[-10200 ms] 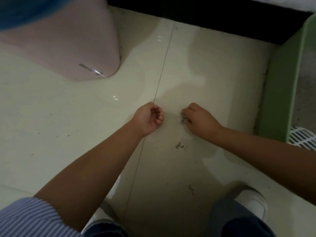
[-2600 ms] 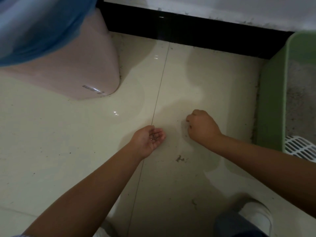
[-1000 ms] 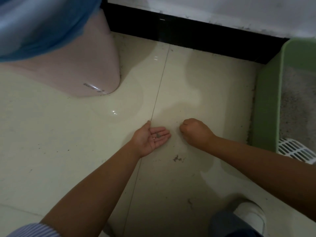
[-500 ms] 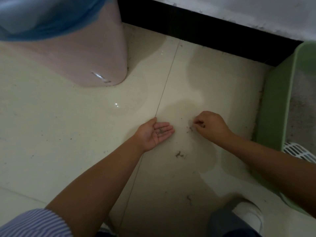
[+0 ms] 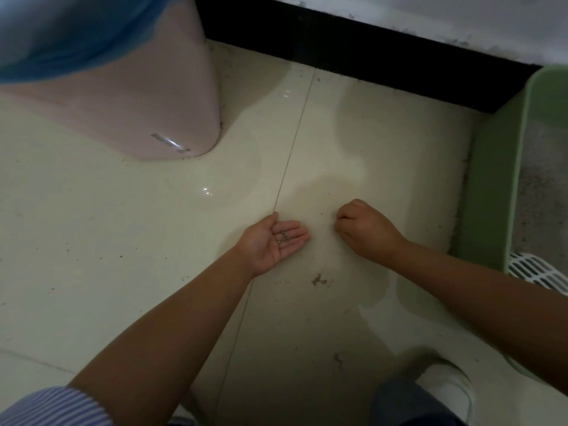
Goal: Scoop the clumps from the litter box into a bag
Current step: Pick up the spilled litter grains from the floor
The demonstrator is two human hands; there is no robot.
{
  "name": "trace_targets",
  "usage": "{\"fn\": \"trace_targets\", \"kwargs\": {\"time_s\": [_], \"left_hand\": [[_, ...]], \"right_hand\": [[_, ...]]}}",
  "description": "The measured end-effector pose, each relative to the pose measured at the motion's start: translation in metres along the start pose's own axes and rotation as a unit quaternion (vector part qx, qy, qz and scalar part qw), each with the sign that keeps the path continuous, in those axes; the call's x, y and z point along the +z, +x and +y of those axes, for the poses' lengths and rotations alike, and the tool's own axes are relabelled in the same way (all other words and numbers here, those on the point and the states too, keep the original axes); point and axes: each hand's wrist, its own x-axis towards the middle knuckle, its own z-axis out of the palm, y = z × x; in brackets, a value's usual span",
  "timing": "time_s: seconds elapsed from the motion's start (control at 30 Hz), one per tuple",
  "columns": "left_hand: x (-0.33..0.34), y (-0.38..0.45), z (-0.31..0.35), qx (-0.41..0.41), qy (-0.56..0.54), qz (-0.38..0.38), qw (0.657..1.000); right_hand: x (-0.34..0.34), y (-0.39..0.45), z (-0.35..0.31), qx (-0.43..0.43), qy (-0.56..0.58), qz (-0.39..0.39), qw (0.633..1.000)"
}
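Here, your right fingers [image 5: 341, 219] were curled tight with the tips down on the tile [image 5: 384, 155], as if pinching up a stray grain; whether they held anything could not be told. Your right hand [image 5: 365, 232] sat knuckles-up, just beside your left hand [image 5: 270, 241], which lay palm-up and flat, fingers straight, cupping a small cluster of grey grains [image 5: 284, 236].

Judged from their look, those grains were light, dry and hard, apt to roll off a tilted palm, so they were best kept in a level, slightly hollowed hand and picked up one by one between fingertip and thumb. Any clumps in the box would likely be crumbly and better lifted from beneath by the scoop than squeezed.

Near you on the glossy cream tile lay a dark smear [image 5: 319, 279], with another speck [image 5: 338, 359] closer to your shoe [image 5: 445, 385]. The floor looked smooth and slick, with a thin grout line [image 5: 292, 149] running away from you.

At your right stood the green litter box [image 5: 488, 195], a stiff plastic wall around gritty grey litter [image 5: 544, 195], with a white slotted scoop [image 5: 538, 272] resting at its near corner. To your left rose a smooth pink bin [image 5: 138, 103] lined with a soft blue bag [image 5: 61, 35]. A black skirting [image 5: 368, 56] ran along the wall beyond.
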Motion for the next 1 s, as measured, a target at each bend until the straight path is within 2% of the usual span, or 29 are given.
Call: {"fn": "trace_targets", "kwargs": {"time_s": [0.13, 0.2, 0.3, 0.5, 0.67, 0.77, 0.9, 1.0], "left_hand": [[0.001, -0.001, 0.001, 0.0, 0.0, -0.001, 1.0], [0.0, -0.001, 0.0, 0.0, 0.001, -0.004, 1.0], [0.0, -0.002, 0.0, -0.001, 0.004, -0.006, 1.0], [0.0, 0.0, 0.0, -0.001, 0.004, -0.007, 1.0], [-0.001, -0.002, 0.001, -0.003, 0.001, -0.01, 1.0], [-0.001, -0.002, 0.001, -0.002, 0.003, -0.007, 1.0], [0.0, -0.003, 0.001, -0.001, -0.003, -0.004, 1.0], [0.0, -0.002, 0.0, 0.002, -0.006, 0.003, 1.0]], "right_hand": [[0.0, -0.003, 0.004, 0.059, 0.076, -0.004, 0.995], [-0.001, -0.004, 0.005, 0.062, 0.079, -0.039, 0.994], [0.001, -0.007, 0.009, 0.035, 0.065, -0.1, 0.992], [-0.002, -0.001, -0.002, -0.026, -0.017, -0.087, 0.996], [-0.005, 0.003, -0.004, 0.005, -0.027, -0.164, 0.986], [-0.012, 0.007, -0.008, -0.003, -0.046, -0.153, 0.987], [-0.006, 0.004, -0.009, -0.024, -0.089, -0.095, 0.991], [-0.013, 0.006, -0.019, -0.001, -0.102, -0.146, 0.984]]}}
